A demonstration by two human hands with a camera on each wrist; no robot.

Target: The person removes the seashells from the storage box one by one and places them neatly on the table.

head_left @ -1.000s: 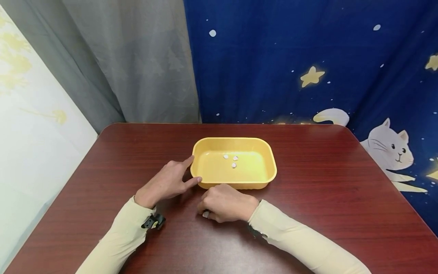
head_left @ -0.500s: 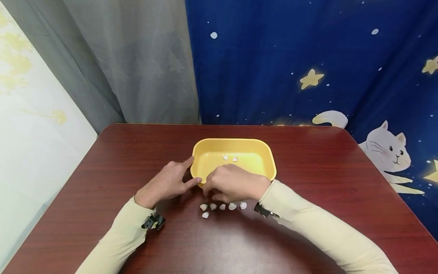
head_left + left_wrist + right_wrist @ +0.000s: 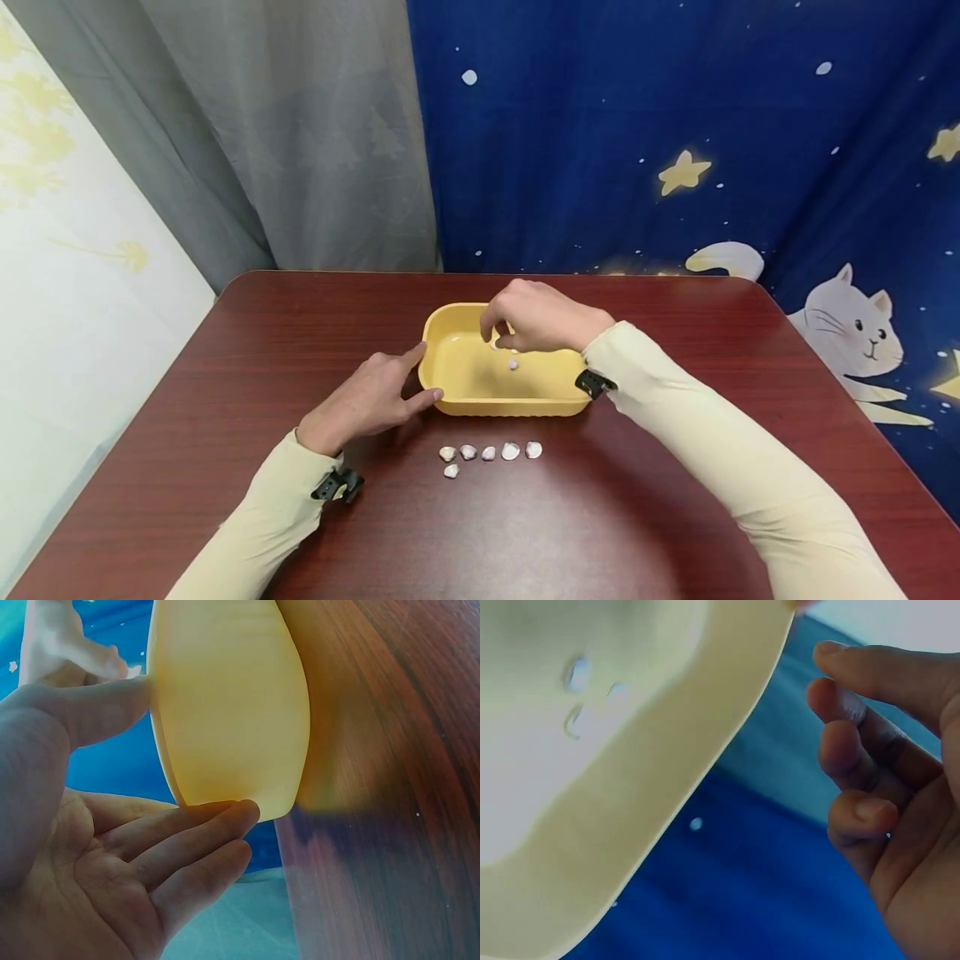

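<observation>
A yellow plastic basin [image 3: 465, 379] stands on the table with a few small whitish seashells [image 3: 513, 364] inside; the right wrist view shows three shells [image 3: 577, 673] there. My left hand [image 3: 363, 392] touches the basin's left end, thumb at the near corner and index finger on the rim. In the left wrist view its fingers [image 3: 202, 832] lie straight against the end wall. Over the basin's far side hovers my right hand [image 3: 547, 317], fingers loosely bent, thumb and index apart, with nothing between them. One shell shows just below its fingertips; the hand covers part of the basin.
In front of the basin lies a row of several shells [image 3: 488, 453], with a single shell [image 3: 451, 471] nearer below the row's left end. The dark red wooden table [image 3: 300, 317] ends before grey and blue curtains [image 3: 570, 150].
My right hand set a shell down below the row, left it on the table, and moved up and away over the basin's far side. The left hand stays at the basin's end.
</observation>
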